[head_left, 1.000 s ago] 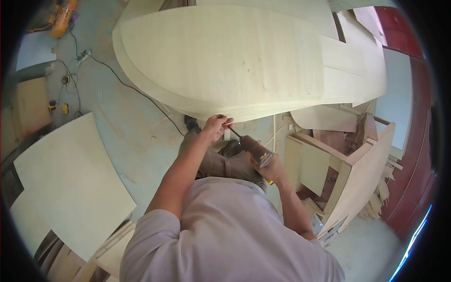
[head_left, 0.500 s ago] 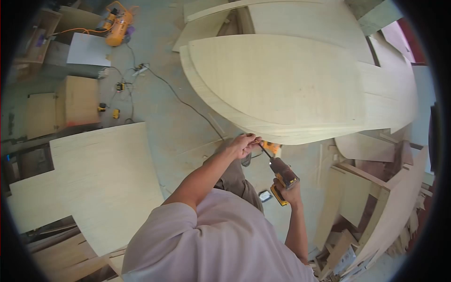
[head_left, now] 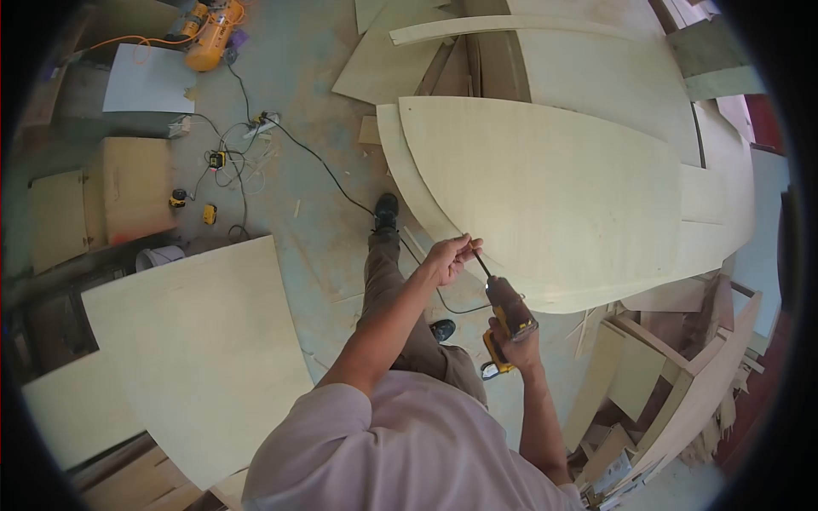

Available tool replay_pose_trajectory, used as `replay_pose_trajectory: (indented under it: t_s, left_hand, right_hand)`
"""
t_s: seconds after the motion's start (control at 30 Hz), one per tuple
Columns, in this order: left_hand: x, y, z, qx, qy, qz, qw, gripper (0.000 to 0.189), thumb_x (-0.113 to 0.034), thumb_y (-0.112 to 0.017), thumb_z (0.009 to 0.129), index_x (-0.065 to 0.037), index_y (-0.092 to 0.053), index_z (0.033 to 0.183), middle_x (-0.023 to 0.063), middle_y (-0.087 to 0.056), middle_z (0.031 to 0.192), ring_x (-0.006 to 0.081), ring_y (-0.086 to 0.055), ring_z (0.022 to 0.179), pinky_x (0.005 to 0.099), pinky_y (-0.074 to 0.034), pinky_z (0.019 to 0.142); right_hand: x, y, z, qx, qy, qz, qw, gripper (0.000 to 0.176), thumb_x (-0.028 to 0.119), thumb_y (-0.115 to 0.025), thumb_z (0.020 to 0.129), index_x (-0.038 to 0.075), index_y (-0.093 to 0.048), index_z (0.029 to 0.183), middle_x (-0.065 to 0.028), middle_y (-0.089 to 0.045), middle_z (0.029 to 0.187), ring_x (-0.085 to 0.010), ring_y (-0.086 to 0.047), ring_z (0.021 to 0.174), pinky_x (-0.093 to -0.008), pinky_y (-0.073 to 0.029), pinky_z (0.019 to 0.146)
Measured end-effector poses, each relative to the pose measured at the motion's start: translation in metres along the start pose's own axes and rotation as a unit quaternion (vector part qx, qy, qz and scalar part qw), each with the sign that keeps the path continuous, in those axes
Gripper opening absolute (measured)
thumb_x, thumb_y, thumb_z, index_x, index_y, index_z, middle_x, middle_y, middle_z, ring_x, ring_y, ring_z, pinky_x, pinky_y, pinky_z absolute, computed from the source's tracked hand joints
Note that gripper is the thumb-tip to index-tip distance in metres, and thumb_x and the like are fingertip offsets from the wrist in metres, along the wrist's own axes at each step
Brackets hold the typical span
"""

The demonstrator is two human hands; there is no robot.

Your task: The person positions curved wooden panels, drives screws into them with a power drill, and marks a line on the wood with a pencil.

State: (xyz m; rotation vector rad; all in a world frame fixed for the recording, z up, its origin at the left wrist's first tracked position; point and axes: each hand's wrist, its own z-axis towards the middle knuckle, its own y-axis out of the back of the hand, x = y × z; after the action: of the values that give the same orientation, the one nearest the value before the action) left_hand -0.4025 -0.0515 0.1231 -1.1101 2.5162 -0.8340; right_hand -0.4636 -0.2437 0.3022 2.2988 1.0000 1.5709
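Note:
My right hand (head_left: 516,342) grips the handle of a yellow and black cordless drill (head_left: 509,308), which tilts up and to the left. A long dark bit (head_left: 482,265) runs from its chuck toward my other hand. My left hand (head_left: 451,258) is closed in a pinch right at the tip of that bit; what the fingers hold is too small to make out. Both hands are in front of my body, overlapping the near edge of a large pale plywood panel (head_left: 545,179) with a curved outline, stacked on another sheet.
A second plywood sheet (head_left: 204,341) lies on the left. An orange air compressor (head_left: 216,34) stands at the far left, near a power strip (head_left: 262,126) with tangled cables and a yellow battery (head_left: 210,214). A wooden frame (head_left: 682,375) with offcuts stands on the right.
My view has shifted and my feet now show, one leg stretched forward. The hands, still joined by the drill bit, now overlap the curved panel's edge. An orange tool beyond them is no longer visible.

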Motion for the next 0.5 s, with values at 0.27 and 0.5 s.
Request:
replay_pose_trajectory:
  t_s: [0.27, 0.5]
  left_hand:
    - [-0.224, -0.004, 0.045, -0.037, -0.112, 0.013, 0.993, 0.017, -0.027, -0.048, 0.099, -0.012, -0.057, 0.098, 0.003, -0.069, 0.103, 0.0113, -0.064, 0.088, 0.0152, -0.031, 0.039]
    - [-0.268, -0.019, 0.068, -0.022, -0.06, -0.012, 0.998, 0.016, -0.028, -0.049, 0.098, -0.014, -0.057, 0.097, 0.0003, -0.066, 0.101, 0.0102, -0.058, 0.083, 0.0156, -0.03, 0.039]
  right_hand:
    - [0.118, -0.053, 0.222, 0.025, -0.043, -0.062, 0.997, 0.039, 0.012, -0.072, 0.08, 0.0, -0.059, 0.115, -0.0129, -0.069, 0.096, -0.0152, -0.066, 0.084, -0.0293, -0.052, 0.077]
    - [0.157, -0.057, 0.277, 0.023, -0.109, -0.065, 0.992, 0.036, 0.012, -0.073, 0.08, 0.001, -0.06, 0.112, -0.0118, -0.069, 0.092, -0.0163, -0.067, 0.08, -0.0301, -0.053, 0.073]
